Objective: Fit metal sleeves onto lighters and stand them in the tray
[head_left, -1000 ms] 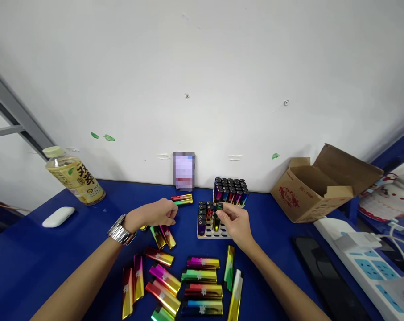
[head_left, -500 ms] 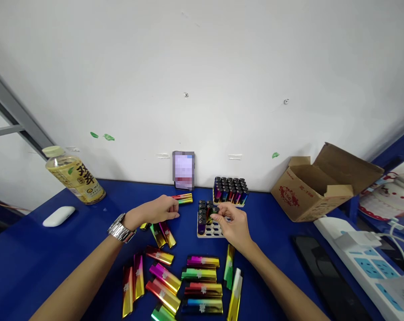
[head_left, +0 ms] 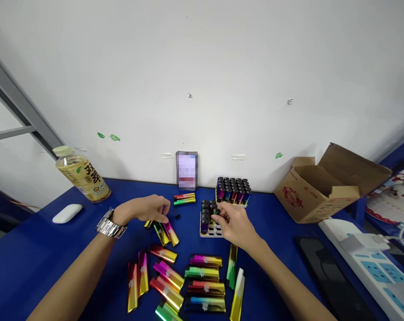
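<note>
My right hand (head_left: 233, 223) pinches a black-topped lighter (head_left: 216, 211) at the white perforated tray (head_left: 215, 233). Its lower part is hidden, so I cannot tell how deep it sits. Several other lighters (head_left: 205, 221) stand upright in that tray's left side. My left hand (head_left: 151, 209), palm down with curved fingers apart, hovers at the upper end of a pink-and-gold lighter (head_left: 171, 233); whether it touches is unclear. Beside that one lies a green-and-gold lighter (head_left: 161, 234). A small black piece (head_left: 178, 217) lies just right of my left fingers.
Several shiny lighters (head_left: 204, 273) lie across the blue table (head_left: 98, 249). Behind stands a full lighter tray (head_left: 233, 191), near a propped phone (head_left: 187, 171). A bottle (head_left: 84, 174) and white case (head_left: 67, 213) are left; a carton (head_left: 302, 196), dark phone (head_left: 332, 276) and power strip (head_left: 372, 267) right.
My left hand has moved left and nearer me, from beside the rear lighter to the pink-and-gold one. The small black piece now shows. My right hand stays at the tray with its lighter.
</note>
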{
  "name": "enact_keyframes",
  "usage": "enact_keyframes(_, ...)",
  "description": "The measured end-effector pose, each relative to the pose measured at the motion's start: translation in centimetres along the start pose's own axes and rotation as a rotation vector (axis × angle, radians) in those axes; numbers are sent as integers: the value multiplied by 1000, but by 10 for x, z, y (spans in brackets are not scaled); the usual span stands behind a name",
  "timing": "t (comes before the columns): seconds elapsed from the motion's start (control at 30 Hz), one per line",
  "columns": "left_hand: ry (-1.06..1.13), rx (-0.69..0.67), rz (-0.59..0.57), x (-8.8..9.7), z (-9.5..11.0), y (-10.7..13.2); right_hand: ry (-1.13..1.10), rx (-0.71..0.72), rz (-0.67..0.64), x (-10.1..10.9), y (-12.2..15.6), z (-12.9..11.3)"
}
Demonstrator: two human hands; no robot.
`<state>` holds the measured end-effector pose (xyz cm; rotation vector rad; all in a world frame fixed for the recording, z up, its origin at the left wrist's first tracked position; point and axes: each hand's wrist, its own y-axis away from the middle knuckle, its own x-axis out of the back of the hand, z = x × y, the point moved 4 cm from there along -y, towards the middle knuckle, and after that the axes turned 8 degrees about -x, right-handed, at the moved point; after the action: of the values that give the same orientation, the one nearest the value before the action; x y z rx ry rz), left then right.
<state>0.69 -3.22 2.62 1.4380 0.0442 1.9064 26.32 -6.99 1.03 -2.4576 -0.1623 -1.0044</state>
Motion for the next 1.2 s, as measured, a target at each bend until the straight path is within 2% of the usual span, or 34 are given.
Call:
enact_keyframes(0.17,-42,69,-78,-9,9,-4,88,-36,-69,1,-2,-5)
enact_keyframes(0.23,-32,65,-62,-10,12,-6,88,-38,-70,2,-1,-4)
enact_keyframes(0.47,64,-72,110,-5,15,-9,97,-24,-48,5,-1,-3)
enact_keyframes(0.7,57,34,36,-16,25,-13,85,-80,-82,6,-3,-4)
enact_keyframes(0.93,18,-73,51,-14,33,-12,103,-96,-89,6,-4,-2)
enact_keyframes(1.2,147,-151,63,-2,40,-4,88,-99,-96,7,-4,-4)
